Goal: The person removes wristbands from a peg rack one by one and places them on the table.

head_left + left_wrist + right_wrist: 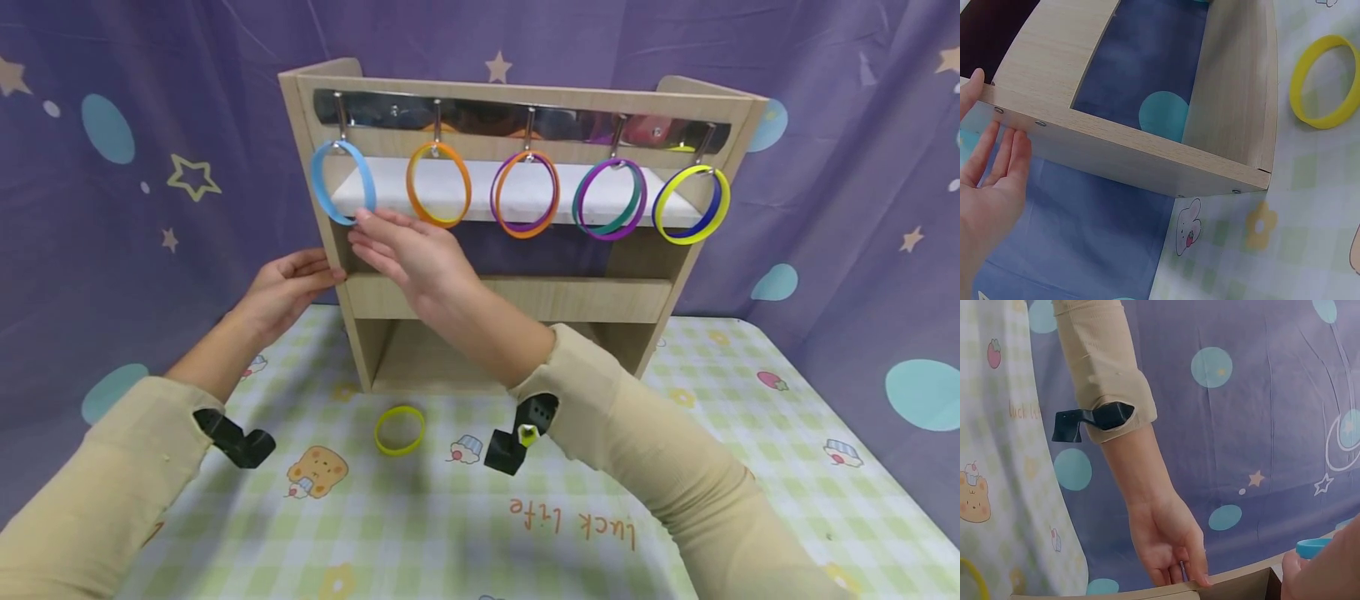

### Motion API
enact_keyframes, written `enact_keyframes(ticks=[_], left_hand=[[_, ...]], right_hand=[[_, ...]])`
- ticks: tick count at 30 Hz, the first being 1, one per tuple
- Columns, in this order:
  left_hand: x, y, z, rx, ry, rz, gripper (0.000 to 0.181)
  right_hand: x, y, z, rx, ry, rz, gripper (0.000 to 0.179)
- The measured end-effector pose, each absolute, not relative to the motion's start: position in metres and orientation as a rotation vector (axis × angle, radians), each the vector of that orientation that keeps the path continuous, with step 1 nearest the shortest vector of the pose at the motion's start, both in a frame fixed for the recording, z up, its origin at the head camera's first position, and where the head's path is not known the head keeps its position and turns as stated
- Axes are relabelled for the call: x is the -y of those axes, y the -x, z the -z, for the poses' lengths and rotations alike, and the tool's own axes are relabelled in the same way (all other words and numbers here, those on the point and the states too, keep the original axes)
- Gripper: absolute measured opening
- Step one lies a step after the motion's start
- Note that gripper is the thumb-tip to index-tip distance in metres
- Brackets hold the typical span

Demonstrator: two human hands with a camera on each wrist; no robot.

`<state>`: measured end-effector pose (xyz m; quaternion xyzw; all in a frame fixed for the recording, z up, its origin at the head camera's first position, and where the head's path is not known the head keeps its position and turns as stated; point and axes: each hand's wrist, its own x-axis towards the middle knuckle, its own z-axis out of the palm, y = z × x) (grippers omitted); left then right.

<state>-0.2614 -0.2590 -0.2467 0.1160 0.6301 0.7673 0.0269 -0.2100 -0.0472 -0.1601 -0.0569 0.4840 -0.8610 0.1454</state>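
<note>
In the head view a light blue ring (318, 185) hangs by the leftmost hook (342, 117) of a small wooden rack (510, 298). My right hand (427, 262) reaches up to it and pinches its lower edge near the fingertips. From the right wrist camera, part of that blue ring (1312, 548) shows beside the hand. My left hand (281, 296) holds the rack's left side panel. The left wrist view has the left hand's fingers (1017, 156) against the outer face, with the thumb over the front edge.
On other hooks hang orange-and-yellow (467, 187), orange-and-purple (555, 196), purple-and-green (642, 200) and yellow-and-blue (726, 200) rings. A yellow ring (379, 442) lies on the checked tablecloth (420, 533) before the rack. Behind stands a purple curtain (187, 100).
</note>
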Motion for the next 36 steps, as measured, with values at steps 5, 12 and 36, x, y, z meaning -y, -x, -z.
enact_keyframes(ticks=[5,12,36], left_hand=[[0.2590,0.2617,0.2479,-1.944,-0.382,-2.384,0.024],[0.2578,0.2619,0.2467,-1.956,-0.358,-2.380,0.027],[0.2587,0.2619,0.2494,-1.948,-0.392,-2.381,0.023]], right_hand=[[0.0493,0.2121,0.1576,-1.358,0.117,2.494,0.031],[0.0501,0.2103,0.1558,-1.288,0.141,2.496,0.033],[0.0428,0.2037,0.1554,-1.203,0.251,2.548,0.035]])
